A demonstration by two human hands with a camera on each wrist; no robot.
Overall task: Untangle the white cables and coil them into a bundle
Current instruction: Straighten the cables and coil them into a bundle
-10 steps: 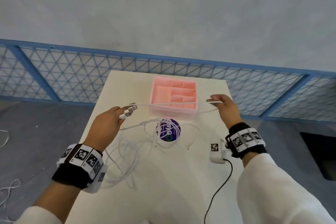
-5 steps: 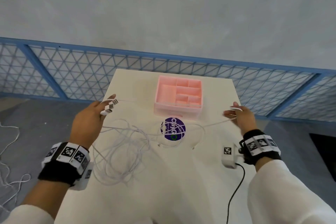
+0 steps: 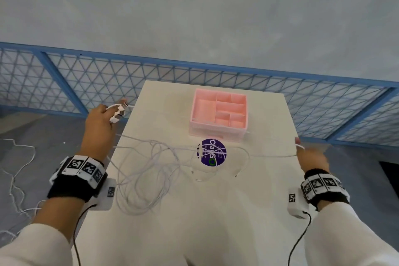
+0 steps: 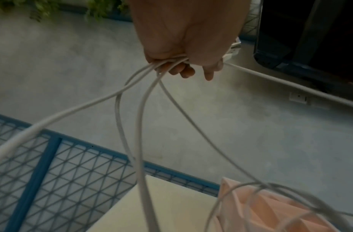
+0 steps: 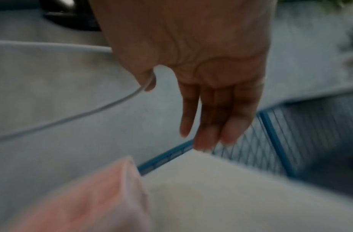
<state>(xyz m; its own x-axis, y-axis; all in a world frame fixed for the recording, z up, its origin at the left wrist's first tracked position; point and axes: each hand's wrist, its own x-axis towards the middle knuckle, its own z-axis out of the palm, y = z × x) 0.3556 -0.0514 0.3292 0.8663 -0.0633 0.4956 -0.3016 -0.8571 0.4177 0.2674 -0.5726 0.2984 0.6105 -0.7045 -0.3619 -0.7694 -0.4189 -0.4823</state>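
Observation:
Several thin white cables (image 3: 151, 168) lie in a loose tangle on the white table (image 3: 194, 222), partly over a purple round label (image 3: 212, 153). My left hand (image 3: 99, 127) is raised just past the table's left edge. It grips a bunch of these cables (image 4: 142, 109), and their plugs (image 3: 118, 112) stick out past the fingers. My right hand (image 3: 311, 157) hovers at the table's right edge with fingers straight. One cable (image 5: 72, 117) lies across its thumb (image 5: 148, 80) and runs left towards the tangle.
A pink compartment box (image 3: 216, 131) stands at the far middle of the table, close behind the label. A blue mesh fence (image 3: 64, 84) runs behind the table. More white cable (image 3: 13, 168) lies on the grey floor at left. Black leads hang from both wrist cameras.
Both hands have moved apart: the left out past the table's left edge, the right down to the right edge. The right fingers have straightened from their pinch on the cable.

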